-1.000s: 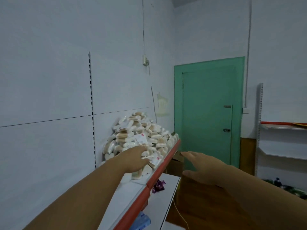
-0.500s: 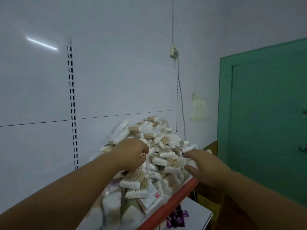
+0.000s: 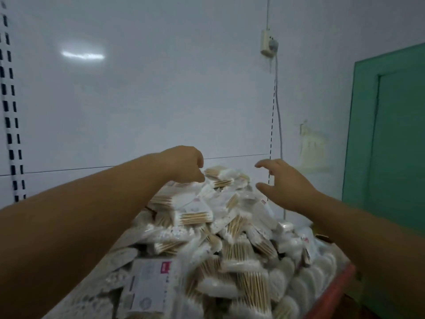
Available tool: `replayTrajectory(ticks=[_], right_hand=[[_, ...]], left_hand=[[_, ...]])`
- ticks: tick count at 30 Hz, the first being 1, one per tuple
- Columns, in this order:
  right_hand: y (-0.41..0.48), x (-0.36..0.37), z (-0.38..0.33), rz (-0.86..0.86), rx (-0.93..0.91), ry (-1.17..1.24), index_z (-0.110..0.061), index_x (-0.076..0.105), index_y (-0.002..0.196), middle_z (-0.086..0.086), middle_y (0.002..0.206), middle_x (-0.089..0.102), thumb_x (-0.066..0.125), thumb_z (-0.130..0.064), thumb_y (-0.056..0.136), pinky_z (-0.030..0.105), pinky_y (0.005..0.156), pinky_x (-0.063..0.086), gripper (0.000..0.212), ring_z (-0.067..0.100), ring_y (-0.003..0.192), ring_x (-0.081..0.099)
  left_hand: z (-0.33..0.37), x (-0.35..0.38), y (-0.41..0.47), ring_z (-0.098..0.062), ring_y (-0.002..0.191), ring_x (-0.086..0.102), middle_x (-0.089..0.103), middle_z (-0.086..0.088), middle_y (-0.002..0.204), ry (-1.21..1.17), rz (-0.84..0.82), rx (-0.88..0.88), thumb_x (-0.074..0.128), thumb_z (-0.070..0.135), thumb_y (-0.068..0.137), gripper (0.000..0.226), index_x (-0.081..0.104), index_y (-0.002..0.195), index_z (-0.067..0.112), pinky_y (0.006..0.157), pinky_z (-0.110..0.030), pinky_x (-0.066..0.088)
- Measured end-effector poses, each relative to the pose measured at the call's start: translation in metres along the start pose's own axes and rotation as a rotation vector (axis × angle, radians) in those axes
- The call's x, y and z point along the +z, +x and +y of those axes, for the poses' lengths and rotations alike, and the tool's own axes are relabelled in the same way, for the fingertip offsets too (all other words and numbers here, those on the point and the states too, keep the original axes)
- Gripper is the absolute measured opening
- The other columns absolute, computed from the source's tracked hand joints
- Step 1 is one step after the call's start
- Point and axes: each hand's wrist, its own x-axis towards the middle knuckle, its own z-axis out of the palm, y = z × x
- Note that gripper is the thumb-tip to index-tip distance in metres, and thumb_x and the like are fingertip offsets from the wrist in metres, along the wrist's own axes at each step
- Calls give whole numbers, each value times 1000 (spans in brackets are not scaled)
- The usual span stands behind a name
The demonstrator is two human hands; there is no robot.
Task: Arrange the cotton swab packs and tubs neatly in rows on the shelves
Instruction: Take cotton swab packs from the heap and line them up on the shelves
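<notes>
A tall loose heap of cotton swab packs point(image 3: 218, 226) fills the shelf, whose red front edge point(image 3: 331, 293) shows at the lower right. The packs are clear bags of wooden-stick swabs, and a flat white labelled pack point(image 3: 149, 286) lies at the front. My left hand point(image 3: 184, 164) sits at the heap's peak with its fingers curled down onto the top packs; the fingertips are hidden, so what they hold is unclear. My right hand point(image 3: 285, 183) hovers just right of the peak, fingers and thumb spread, holding nothing.
A white back panel rises behind the heap, with a slotted upright point(image 3: 11, 125) at the far left. A wall socket point(image 3: 268, 42) and its cable hang above the heap's right side. A green door point(image 3: 391, 134) stands to the right.
The view has come closer to the heap. Both hands rose from its lower front to its peak; the right hand lifted off the packs and spread.
</notes>
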Motion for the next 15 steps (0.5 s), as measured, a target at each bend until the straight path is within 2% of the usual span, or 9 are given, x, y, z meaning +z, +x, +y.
replayTrajectory(ticks=[5, 9, 12, 15], right_hand=[[57, 34, 14, -136, -157, 26, -30, 44, 135, -4, 142, 42, 67, -39, 86, 30, 99, 40, 55, 16, 122, 47], [92, 62, 20, -166, -310, 152, -29, 41, 140, -8, 145, 41, 68, -42, 85, 28, 103, 33, 62, 13, 129, 40], [120, 67, 28, -233, -359, 236, -30, 51, 133, -11, 137, 50, 69, -43, 83, 25, 100, 34, 55, 12, 126, 45], [143, 69, 37, -261, -443, 360, -27, 65, 116, -12, 114, 63, 68, -41, 86, 28, 94, 44, 34, 9, 107, 56]], left_hand=[[13, 26, 44, -23, 114, 56, 59, -4, 128, 221, -163, -112, 65, 51, 85, 57, 57, 128, 14, 87, -29, 43], [13, 31, 51, -20, 125, 48, 49, 1, 140, 211, -255, -213, 66, 58, 81, 70, 47, 138, 23, 99, -31, 38], [7, 21, 54, -15, 111, 52, 55, 4, 129, 101, -151, -268, 66, 57, 81, 61, 52, 132, 25, 96, -28, 41], [3, 12, 55, -10, 100, 55, 59, 7, 117, -25, 39, -300, 68, 45, 84, 50, 55, 128, 24, 90, -24, 44]])
